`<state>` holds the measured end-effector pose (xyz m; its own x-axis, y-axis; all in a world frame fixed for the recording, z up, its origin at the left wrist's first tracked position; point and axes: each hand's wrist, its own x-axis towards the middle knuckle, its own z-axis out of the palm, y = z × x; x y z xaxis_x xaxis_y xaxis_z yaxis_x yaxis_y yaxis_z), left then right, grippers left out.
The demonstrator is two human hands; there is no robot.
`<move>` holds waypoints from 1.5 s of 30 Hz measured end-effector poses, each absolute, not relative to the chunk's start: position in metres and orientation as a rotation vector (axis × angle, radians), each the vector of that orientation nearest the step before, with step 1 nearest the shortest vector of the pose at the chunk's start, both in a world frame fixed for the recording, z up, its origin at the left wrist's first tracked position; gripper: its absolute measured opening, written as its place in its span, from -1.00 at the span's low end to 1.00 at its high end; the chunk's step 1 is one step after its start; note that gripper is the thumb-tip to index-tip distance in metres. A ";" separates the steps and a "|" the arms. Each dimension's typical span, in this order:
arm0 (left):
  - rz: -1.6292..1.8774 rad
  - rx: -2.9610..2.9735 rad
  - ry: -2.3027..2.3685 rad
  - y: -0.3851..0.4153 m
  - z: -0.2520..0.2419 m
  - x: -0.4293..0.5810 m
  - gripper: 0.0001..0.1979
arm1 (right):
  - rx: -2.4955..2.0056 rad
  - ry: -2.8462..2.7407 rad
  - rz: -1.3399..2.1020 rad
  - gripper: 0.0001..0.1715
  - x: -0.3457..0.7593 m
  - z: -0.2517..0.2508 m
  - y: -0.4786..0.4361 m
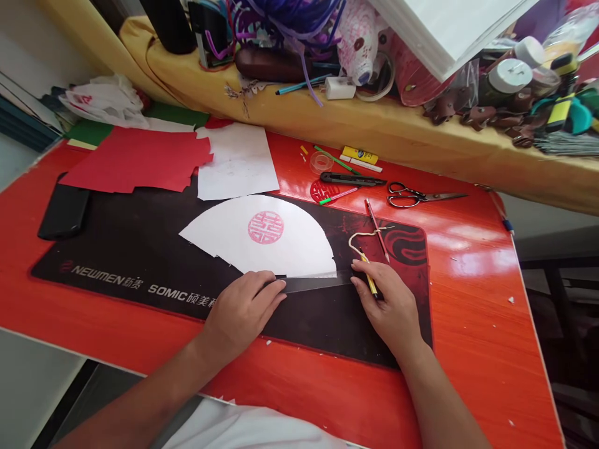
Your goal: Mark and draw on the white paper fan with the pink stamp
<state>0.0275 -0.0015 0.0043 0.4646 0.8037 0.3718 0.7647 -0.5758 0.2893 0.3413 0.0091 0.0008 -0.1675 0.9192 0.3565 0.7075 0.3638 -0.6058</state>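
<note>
A white fan-shaped paper [299,234] with a red round paper-cut emblem [266,227] lies on the black desk mat [154,249]. Along its lower right edge runs a thin clear strip [321,284]; whether it is tape or a ruler I cannot tell. My left hand [246,308] has its fingers closed at the strip's left end, beside the paper's lower edge. At the right end, my right hand [388,302] pinches it between thumb and forefinger. A yellow-and-black pencil-like stick [372,285], with a cream cord [358,237], shows beneath the forefinger.
Right of the paper lie a pencil [377,231], scissors [421,196], a black utility knife [350,179] and a tape roll [321,163]. Red paper [140,159], a white sheet [238,162] and a black phone [64,209] are at left. A cluttered, yellow-covered shelf [327,115] runs behind.
</note>
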 end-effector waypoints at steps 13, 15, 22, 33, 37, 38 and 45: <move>0.760 2.652 1.483 0.007 0.008 0.028 -0.89 | -1.447 -1.874 0.412 -0.75 0.341 0.003 0.008; 0.764 2.656 1.483 0.007 0.006 0.028 -0.89 | -1.450 -1.876 0.411 -0.76 0.341 0.003 0.008; 0.821 2.662 1.471 0.010 0.001 0.028 -0.89 | -1.442 -1.889 0.402 -0.75 0.341 0.004 0.009; 0.823 2.658 1.486 0.010 -0.001 0.029 -0.89 | -1.459 -1.880 0.411 -0.73 0.341 0.003 0.010; 0.813 2.660 1.497 0.010 0.000 0.029 -0.90 | -1.459 -1.884 0.420 -0.72 0.342 0.004 0.011; 0.813 2.661 1.502 0.010 0.000 0.030 -0.90 | -1.460 -1.887 0.421 -0.72 0.341 0.004 0.011; 0.818 2.671 1.516 0.010 -0.002 0.029 -0.90 | -1.469 -1.881 0.416 -0.72 0.341 0.004 0.011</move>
